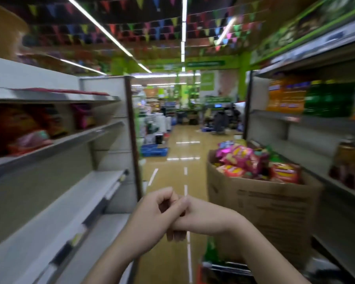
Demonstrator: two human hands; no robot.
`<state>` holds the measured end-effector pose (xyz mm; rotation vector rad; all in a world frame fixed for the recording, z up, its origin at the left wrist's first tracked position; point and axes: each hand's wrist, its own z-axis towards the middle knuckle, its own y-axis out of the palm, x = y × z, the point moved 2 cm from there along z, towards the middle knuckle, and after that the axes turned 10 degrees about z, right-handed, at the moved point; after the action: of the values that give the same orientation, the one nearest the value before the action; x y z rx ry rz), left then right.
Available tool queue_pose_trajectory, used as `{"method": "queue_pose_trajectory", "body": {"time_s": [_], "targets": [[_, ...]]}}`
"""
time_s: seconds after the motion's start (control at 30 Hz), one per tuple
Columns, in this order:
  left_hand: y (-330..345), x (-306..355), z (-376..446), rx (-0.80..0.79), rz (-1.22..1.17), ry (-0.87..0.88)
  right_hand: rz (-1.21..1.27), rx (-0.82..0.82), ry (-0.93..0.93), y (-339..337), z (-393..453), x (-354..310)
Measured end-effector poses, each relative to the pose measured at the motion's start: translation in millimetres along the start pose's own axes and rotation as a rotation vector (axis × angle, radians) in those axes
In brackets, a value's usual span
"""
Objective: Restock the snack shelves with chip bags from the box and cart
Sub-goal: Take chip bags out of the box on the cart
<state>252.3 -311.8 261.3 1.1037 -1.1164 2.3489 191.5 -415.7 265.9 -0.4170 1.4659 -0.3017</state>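
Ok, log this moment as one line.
hands: left hand and right hand clasped together, no bag held | box: chip bags inside | left shelves: mostly bare

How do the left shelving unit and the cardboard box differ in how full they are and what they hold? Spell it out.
The left shelving unit has bare lower shelves; the cardboard box is heaped above its rim with chip bags. The unit holds only a few blurred bags on one upper shelf; the box's bags are piled loose, pink and red. The unit is grey metal, the box brown card. Both hold snack bags. Neither hand, left or right, holds a bag.
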Motion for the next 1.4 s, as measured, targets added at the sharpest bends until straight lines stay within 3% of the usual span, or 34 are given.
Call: {"method": "queue_pose_trajectory", "body": {"time_s": [0.1, 0.3, 0.67, 0.87, 1.0, 1.13, 1.3, 1.4], "targets": [[42, 2, 44, -0.058, -0.060, 0.045, 0.001, 0.025, 0.127, -66, -36, 33], [86, 0, 120, -0.202, -0.190, 0.041, 0.076, 0.471, 0.185, -157, -83, 87], [144, -46, 269, -0.260, -0.269, 0.031, 0.151, 1.068, 0.362, -297, -94, 171], [174, -63, 326, -0.256, -0.287, -0.061, -0.050, 1.052, 0.502, -361, -74, 213], [194, -70, 358, -0.209, -0.304, -0.162, -0.299, 1.053, 0.383, -409, -27, 225], [211, -68, 373, -0.178, -0.294, -0.256, -0.552, 0.904, 0.436, -444, 31, 247], [219, -70, 379, -0.169, -0.192, -0.346, -0.449, 0.695, 0.715, -439, 53, 291], [220, -85, 381, -0.175, -0.113, -0.444, -0.528, 0.719, 0.724, -433, 45, 299]]}}
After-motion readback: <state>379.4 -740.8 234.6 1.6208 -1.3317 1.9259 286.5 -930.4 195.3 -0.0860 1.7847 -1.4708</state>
